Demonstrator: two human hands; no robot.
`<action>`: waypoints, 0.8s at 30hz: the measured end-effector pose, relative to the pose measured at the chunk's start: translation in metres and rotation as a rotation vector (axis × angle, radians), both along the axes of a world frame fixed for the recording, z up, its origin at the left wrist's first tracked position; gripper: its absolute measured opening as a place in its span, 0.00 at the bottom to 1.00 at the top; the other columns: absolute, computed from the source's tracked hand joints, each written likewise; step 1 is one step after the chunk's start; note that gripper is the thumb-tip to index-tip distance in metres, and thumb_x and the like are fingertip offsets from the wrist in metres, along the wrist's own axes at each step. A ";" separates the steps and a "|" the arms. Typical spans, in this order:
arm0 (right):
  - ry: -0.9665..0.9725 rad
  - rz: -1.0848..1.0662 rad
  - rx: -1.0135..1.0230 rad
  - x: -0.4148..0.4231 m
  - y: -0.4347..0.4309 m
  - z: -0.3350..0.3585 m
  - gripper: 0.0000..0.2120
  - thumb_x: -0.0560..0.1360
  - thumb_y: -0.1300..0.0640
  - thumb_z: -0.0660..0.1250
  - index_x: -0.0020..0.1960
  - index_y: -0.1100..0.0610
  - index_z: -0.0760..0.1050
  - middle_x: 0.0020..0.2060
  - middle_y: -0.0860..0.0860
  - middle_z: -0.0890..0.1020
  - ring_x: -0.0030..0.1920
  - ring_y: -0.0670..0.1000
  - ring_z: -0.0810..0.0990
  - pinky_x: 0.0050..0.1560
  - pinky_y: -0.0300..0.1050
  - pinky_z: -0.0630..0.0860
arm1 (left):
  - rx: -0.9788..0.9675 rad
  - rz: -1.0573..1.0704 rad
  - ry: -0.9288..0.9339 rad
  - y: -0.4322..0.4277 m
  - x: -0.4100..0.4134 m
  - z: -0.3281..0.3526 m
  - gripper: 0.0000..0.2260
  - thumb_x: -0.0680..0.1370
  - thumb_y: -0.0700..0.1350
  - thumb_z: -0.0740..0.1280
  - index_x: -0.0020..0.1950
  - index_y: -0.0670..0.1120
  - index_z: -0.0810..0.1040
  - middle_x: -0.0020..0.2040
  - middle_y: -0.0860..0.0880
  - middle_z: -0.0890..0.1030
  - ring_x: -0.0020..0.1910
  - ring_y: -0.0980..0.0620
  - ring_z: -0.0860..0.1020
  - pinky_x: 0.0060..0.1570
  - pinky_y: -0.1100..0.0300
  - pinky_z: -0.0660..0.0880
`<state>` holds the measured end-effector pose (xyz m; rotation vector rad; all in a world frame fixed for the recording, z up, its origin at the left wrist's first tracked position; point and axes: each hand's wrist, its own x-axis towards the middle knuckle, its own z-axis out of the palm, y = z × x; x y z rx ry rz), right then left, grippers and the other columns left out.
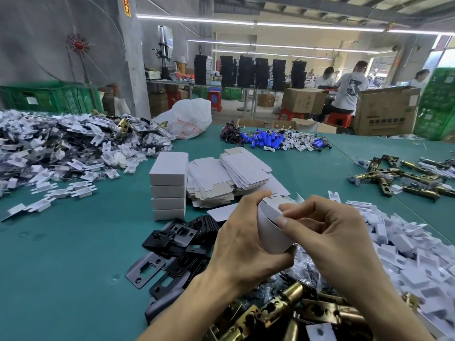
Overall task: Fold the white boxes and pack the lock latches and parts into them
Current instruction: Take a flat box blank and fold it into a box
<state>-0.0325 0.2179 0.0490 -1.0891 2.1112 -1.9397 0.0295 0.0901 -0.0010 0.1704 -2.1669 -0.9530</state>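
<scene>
Between my two hands is a white box (272, 230), partly folded, held above the green table. My left hand (242, 239) grips its left side, fingers curled over the top edge. My right hand (327, 232) pinches the box's end flap with thumb and fingers. Just behind lie flat white box blanks (236, 173) in a loose pile, and a stack of folded white boxes (170, 185) stands to their left. Black strike plates (177, 244) lie under my left hand. Brass lock latches (278, 311) are heaped below my wrists.
White plastic parts (403, 252) are heaped at the right, and a larger mixed heap (61, 148) fills the far left. More brass latches (403, 173) lie far right. Blue batteries (268, 140) and a white bag (189, 119) sit at the table's back. People work at benches beyond.
</scene>
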 end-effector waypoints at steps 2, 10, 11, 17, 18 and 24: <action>0.015 0.025 0.018 0.000 0.000 0.000 0.07 0.70 0.64 0.75 0.39 0.53 0.83 0.44 0.43 0.87 0.44 0.45 0.86 0.48 0.38 0.81 | 0.009 -0.012 -0.004 -0.001 0.000 0.001 0.38 0.60 0.58 0.72 0.68 0.63 0.61 0.56 0.60 0.77 0.49 0.59 0.78 0.46 0.54 0.78; -0.005 0.288 0.076 -0.009 0.009 0.007 0.14 0.71 0.65 0.71 0.49 0.47 0.85 0.54 0.42 0.85 0.59 0.42 0.81 0.57 0.35 0.77 | 0.032 -0.040 0.082 -0.007 0.000 -0.001 0.34 0.65 0.56 0.73 0.64 0.64 0.56 0.49 0.55 0.73 0.39 0.51 0.78 0.32 0.55 0.77; -0.001 0.308 0.072 -0.010 0.010 0.007 0.13 0.70 0.62 0.71 0.50 0.48 0.85 0.55 0.43 0.85 0.59 0.42 0.81 0.57 0.35 0.77 | 0.018 -0.043 0.087 -0.007 0.000 -0.002 0.33 0.66 0.57 0.73 0.63 0.63 0.57 0.49 0.54 0.73 0.38 0.51 0.78 0.31 0.57 0.76; -0.023 0.251 -0.099 -0.010 0.006 -0.001 0.11 0.61 0.58 0.76 0.43 0.55 0.86 0.47 0.51 0.87 0.50 0.51 0.86 0.49 0.41 0.81 | 0.035 -0.064 0.115 -0.010 -0.001 -0.004 0.30 0.68 0.57 0.73 0.60 0.62 0.57 0.49 0.54 0.71 0.37 0.52 0.76 0.29 0.54 0.76; -0.014 0.237 -0.112 -0.011 0.006 -0.001 0.12 0.60 0.57 0.76 0.43 0.56 0.86 0.46 0.51 0.87 0.49 0.51 0.86 0.49 0.41 0.82 | 0.030 -0.062 0.120 -0.010 -0.001 -0.004 0.30 0.68 0.58 0.73 0.60 0.62 0.56 0.49 0.55 0.71 0.36 0.53 0.75 0.29 0.57 0.75; 0.150 0.207 -0.046 -0.013 0.008 -0.001 0.11 0.62 0.54 0.76 0.45 0.51 0.86 0.48 0.47 0.87 0.51 0.48 0.86 0.52 0.41 0.81 | 0.051 -0.004 0.130 -0.008 0.000 -0.004 0.29 0.67 0.63 0.72 0.58 0.62 0.56 0.49 0.56 0.71 0.38 0.55 0.75 0.30 0.64 0.72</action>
